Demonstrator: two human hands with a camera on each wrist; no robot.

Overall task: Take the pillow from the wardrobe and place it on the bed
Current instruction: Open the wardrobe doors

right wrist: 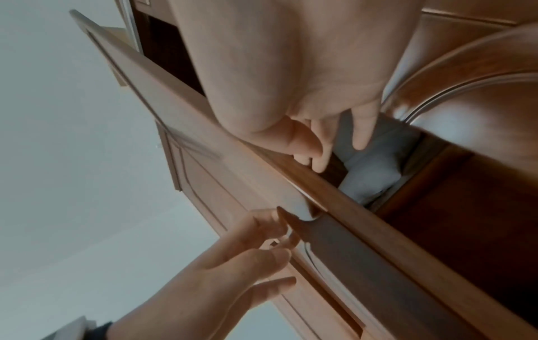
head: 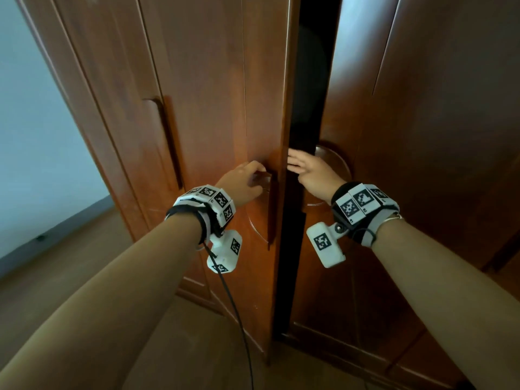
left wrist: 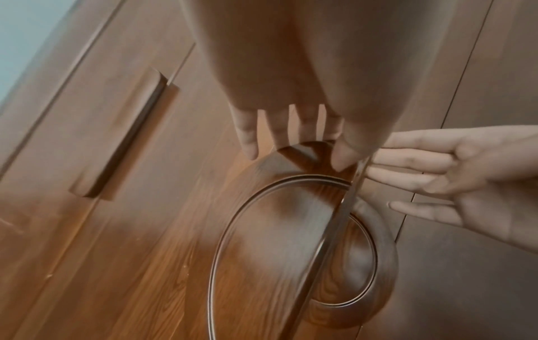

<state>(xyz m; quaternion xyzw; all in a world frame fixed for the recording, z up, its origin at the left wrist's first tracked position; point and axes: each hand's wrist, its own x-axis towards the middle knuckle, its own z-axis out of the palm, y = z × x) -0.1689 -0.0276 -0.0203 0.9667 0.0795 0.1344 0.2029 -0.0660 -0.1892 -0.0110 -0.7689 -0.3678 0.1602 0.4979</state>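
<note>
- Left hand (head: pixel 244 179) reaches to the half-round handle (head: pixel 263 181) near the edge of the left wardrobe door (head: pixel 213 108); its fingers curl round the top of that handle, as the left wrist view shows.
- Right hand (head: pixel 309 171) is spread, fingers straight and slightly apart, with the fingertips at the edge of the left wardrobe door, in the dark gap (head: pixel 306 108) between the two doors. It grips nothing.
- Right wardrobe door (head: pixel 422 136) carries the matching half-round handle (head: pixel 336 160), just behind the right hand.
- Both doors stand slightly ajar, the left one swung out further toward the person.
- Through the gap, the right wrist view shows a pale grey, soft bundle (right wrist: pixel 369 170) inside the wardrobe, beyond the right fingers (right wrist: pixel 362 128); it may be the pillow, though blur leaves that unsure.
- Each wrist wears a band with black-and-white marker tiles (head: pixel 209 202), and a black cable (head: pixel 233 308) hangs from the left one.
- Another wardrobe door with a long straight handle (head: pixel 171 142) stands to the left, beside a pale wall (head: pixel 36 136).
</note>
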